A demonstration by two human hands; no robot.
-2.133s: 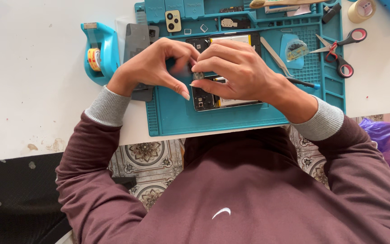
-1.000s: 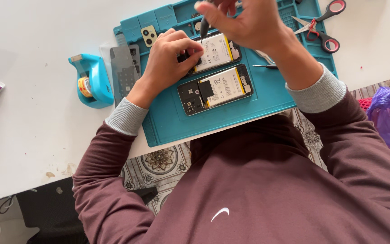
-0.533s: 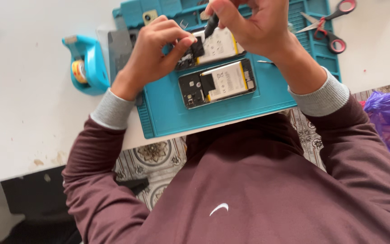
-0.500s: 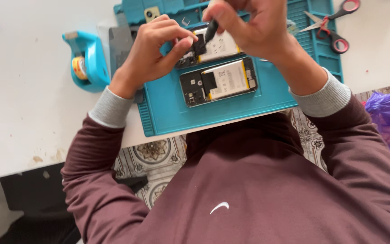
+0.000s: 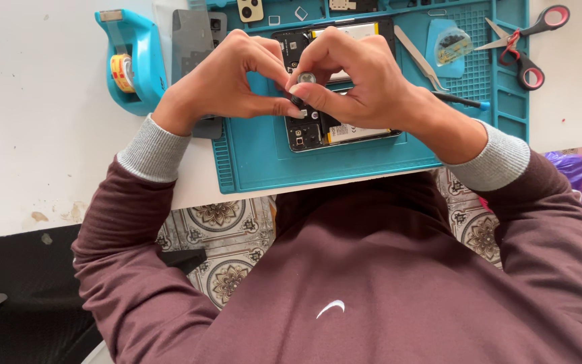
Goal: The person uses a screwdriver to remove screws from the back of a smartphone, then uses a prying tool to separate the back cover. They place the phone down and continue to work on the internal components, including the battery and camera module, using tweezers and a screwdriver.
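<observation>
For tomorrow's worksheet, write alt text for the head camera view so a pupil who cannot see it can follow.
Seen from above, a person's left hand and right hand meet over an opened phone on a teal work mat, the right hand pinching a small screwdriver upright. A teal tape dispenser stands left of the mat; red-handled scissors lie on its right.

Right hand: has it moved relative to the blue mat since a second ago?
Yes. The right hand has come down from the blue mat's far edge to sit over the opened phone, pinching a small screwdriver.
</observation>
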